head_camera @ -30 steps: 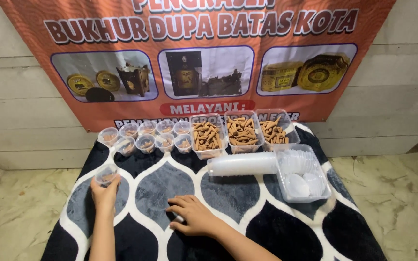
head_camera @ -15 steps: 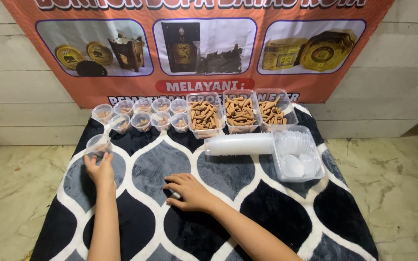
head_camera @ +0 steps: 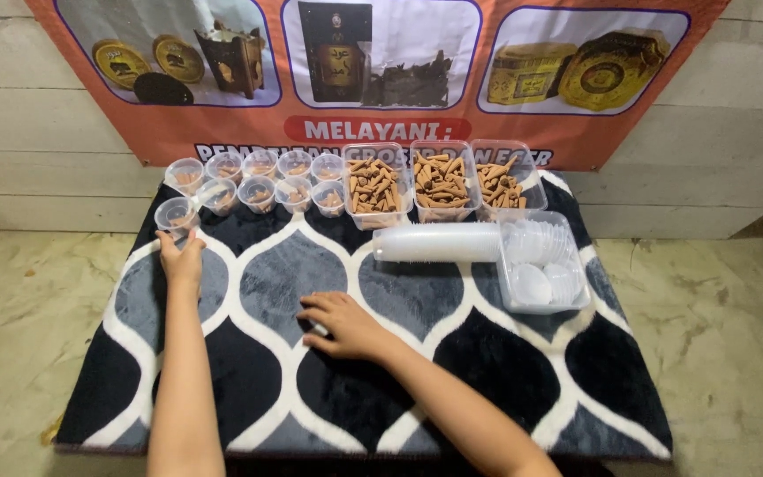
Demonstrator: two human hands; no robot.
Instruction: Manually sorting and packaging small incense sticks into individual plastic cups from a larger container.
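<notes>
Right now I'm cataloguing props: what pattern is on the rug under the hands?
Black, grey and white curved lattice on the rug; head view.

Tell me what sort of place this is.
Probably a small seller's packing spot on a floor: a product banner on the wall, a patterned rug, and tubs of brown cones beside small clear cups.
</notes>
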